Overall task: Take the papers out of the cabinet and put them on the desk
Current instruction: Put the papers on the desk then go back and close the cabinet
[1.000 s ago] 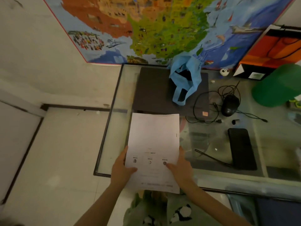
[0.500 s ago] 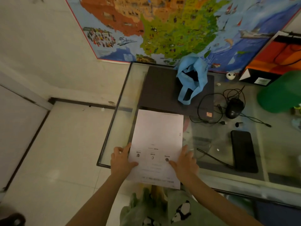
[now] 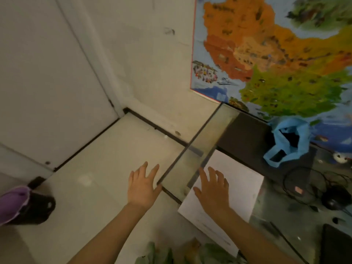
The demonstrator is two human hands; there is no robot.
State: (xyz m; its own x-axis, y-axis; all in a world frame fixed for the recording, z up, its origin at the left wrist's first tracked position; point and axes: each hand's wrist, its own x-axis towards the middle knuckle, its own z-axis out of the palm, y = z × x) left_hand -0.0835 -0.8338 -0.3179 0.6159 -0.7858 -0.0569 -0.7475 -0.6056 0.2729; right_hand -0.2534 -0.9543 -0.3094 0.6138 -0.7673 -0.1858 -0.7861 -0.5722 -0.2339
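The white papers (image 3: 238, 180) lie flat on the glass desk (image 3: 207, 138), overhanging its near edge.

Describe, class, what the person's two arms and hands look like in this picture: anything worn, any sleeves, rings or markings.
Both forearms are bare up to the frame's lower edge, with no sleeves in view. The left hand and the right hand wear no gloves, and no rings, watch or bracelet show. No markings are visible, though the picture is somewhat blurred. Each hand shows five slim fingers.
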